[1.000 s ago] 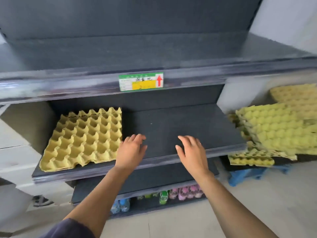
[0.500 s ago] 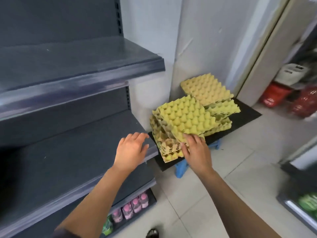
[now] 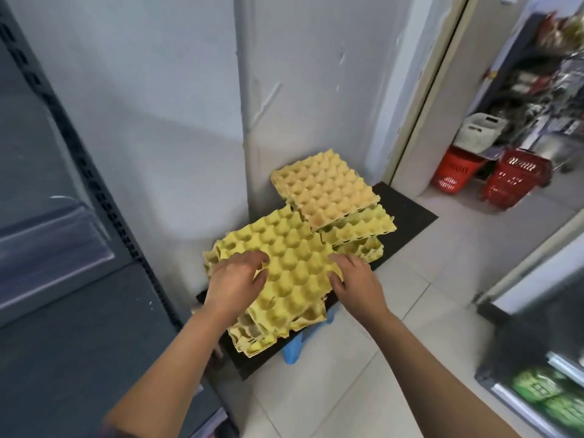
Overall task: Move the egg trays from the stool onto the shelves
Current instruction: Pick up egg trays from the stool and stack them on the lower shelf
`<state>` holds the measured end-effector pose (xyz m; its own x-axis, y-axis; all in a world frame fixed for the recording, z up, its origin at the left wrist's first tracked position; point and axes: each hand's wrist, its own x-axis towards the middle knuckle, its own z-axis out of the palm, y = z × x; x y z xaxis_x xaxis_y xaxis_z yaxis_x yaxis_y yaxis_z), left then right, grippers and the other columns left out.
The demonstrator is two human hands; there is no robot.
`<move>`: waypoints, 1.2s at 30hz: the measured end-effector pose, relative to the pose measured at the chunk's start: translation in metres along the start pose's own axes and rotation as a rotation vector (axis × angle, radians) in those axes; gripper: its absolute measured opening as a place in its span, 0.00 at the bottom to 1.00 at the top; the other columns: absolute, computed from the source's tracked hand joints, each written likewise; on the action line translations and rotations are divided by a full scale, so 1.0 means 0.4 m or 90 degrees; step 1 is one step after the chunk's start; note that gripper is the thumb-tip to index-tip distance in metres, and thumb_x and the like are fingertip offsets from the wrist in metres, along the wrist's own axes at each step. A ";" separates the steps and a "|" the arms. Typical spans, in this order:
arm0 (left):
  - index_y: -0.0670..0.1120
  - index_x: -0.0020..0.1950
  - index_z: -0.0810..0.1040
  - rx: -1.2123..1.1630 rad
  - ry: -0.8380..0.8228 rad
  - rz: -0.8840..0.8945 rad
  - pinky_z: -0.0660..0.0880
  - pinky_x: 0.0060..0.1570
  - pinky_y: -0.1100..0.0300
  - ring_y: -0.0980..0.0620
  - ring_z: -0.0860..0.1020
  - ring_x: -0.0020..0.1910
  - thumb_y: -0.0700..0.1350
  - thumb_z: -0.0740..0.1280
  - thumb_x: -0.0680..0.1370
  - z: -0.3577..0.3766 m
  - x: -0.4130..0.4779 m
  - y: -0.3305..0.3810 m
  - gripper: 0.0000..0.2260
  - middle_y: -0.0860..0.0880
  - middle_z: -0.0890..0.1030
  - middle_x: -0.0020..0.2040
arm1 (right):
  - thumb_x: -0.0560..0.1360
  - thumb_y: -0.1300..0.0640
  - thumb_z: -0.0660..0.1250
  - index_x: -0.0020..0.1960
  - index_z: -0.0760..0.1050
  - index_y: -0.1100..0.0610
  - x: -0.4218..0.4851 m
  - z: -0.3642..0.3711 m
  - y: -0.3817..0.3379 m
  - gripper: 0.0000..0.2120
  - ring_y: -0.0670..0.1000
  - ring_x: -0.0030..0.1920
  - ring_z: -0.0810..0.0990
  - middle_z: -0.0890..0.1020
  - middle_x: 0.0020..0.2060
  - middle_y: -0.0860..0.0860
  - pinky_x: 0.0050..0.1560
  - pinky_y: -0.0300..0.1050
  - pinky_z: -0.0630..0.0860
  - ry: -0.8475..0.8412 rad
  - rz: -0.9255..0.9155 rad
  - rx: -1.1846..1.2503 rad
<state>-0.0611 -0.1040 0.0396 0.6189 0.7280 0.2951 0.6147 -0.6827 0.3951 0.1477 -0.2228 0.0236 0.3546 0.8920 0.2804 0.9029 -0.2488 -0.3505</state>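
My left hand [image 3: 235, 284] curled onto the top tray [image 3: 284, 248], my right hand [image 3: 355, 281] met its right edge, grip unclear; I judged lifting it alone, level, best.

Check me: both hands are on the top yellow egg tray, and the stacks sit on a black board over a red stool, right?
No: the head view shows the stool is blue, not red. The rest holds: the left hand and right hand are on the top yellow egg tray, stacked on the black board.
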 end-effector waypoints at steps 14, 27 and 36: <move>0.49 0.61 0.75 0.021 -0.017 -0.350 0.74 0.48 0.56 0.50 0.77 0.53 0.47 0.64 0.77 0.197 0.041 0.080 0.13 0.52 0.79 0.54 | 0.79 0.50 0.58 0.72 0.64 0.52 0.279 0.141 0.248 0.22 0.57 0.63 0.71 0.71 0.65 0.55 0.59 0.52 0.72 -0.298 -0.122 -0.015; 0.51 0.74 0.57 -0.483 0.005 -0.866 0.72 0.53 0.52 0.47 0.71 0.55 0.46 0.69 0.73 0.311 0.000 0.008 0.33 0.48 0.71 0.60 | 0.77 0.59 0.65 0.64 0.66 0.65 0.316 0.303 0.308 0.19 0.59 0.55 0.77 0.77 0.56 0.60 0.45 0.44 0.71 -0.418 0.217 0.173; 0.46 0.68 0.66 -0.406 0.116 -0.824 0.68 0.31 0.64 0.48 0.72 0.52 0.45 0.74 0.70 0.308 0.022 -0.016 0.30 0.46 0.70 0.61 | 0.77 0.65 0.58 0.68 0.68 0.60 0.303 0.297 0.293 0.20 0.56 0.63 0.72 0.74 0.63 0.56 0.64 0.49 0.69 -0.248 0.238 0.325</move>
<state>0.0004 -0.1010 -0.0675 -0.2876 0.8311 -0.4759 0.3356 0.5529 0.7627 0.2676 -0.0991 -0.0898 0.4190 0.8749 -0.2428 0.4793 -0.4402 -0.7593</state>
